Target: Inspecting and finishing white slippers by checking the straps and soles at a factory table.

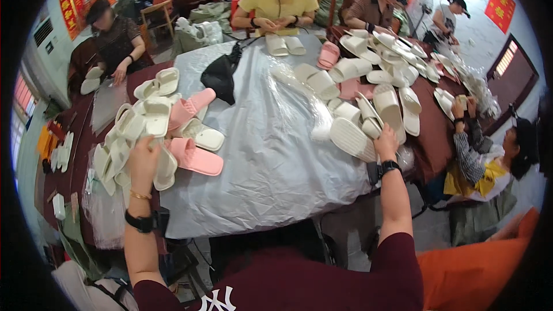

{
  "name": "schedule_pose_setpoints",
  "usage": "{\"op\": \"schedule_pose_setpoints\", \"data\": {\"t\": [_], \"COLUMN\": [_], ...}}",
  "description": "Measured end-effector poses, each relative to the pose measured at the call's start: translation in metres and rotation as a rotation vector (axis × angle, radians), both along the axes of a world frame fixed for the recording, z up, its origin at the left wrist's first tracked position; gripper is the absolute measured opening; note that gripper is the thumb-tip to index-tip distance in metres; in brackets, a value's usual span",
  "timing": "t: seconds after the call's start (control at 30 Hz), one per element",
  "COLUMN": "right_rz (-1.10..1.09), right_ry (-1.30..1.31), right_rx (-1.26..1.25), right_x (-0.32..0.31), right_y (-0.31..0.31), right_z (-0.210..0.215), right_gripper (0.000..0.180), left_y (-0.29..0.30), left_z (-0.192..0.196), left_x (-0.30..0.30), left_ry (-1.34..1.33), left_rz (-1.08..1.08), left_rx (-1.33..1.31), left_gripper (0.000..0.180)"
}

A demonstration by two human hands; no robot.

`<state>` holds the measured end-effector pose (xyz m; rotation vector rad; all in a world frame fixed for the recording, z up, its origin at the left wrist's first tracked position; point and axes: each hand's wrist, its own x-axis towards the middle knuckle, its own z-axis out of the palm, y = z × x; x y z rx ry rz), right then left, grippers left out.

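Note:
White and pink slide slippers lie in two heaps on the table. At the left heap, my left hand (144, 158) has its fingers curled at a white slipper (156, 116) among several others; the exact grip is partly hidden. My right hand (387, 143) reaches to the near edge of the right heap, its fingers closed on a white slipper (370, 116). Beside that hand rests a white slipper with its ribbed sole (352, 139) showing. Next to my left hand is a pink slipper (199, 158), with another pink slipper (183, 109) farther back.
A grey plastic sheet (259, 184) covers the table's middle. On it lies a black cloth-like item (222, 75). Clear plastic film (106, 219) lies at the left edge. Co-workers sit around the table, one in a yellow shirt (279, 6) opposite and one at the right (489, 167).

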<state>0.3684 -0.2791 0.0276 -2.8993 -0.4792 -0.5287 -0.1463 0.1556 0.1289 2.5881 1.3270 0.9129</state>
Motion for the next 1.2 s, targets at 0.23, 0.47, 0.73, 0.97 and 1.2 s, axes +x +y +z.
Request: {"op": "schedule_pose_setpoints", "data": {"t": [0.23,0.47,0.73,0.97,1.2], "right_rz": [-0.024,0.110,0.611,0.754,0.698], "right_ry": [-0.008,-0.126,0.743,1.354,1.550], "right_rx": [0.055,0.522,1.215,1.046,0.919], "right_x": [0.030,-0.006,-0.137,-0.237,-0.245], "right_y": [-0.023,-0.013,0.051,0.078,0.073], "right_z": [-0.018,0.028,0.030,-0.013,-0.017], "right_gripper": [0.021,0.022,0.019,0.022,0.019], "left_y": [-0.072,-0.123,-0.143,-0.142,-0.145], "left_z": [-0.058,-0.061,-0.066,-0.101,-0.119], "left_x": [0.024,0.051,0.088,0.066,0.046], "left_ry": [-0.104,-0.172,-0.692,-1.067,-1.116], "left_rz": [-0.280,-0.466,-0.562,-0.419,-0.302], "left_rx": [-0.396,-0.625,-1.354,-1.622,-1.705], "left_gripper": [0.027,0.031,0.051,0.043,0.039]}}
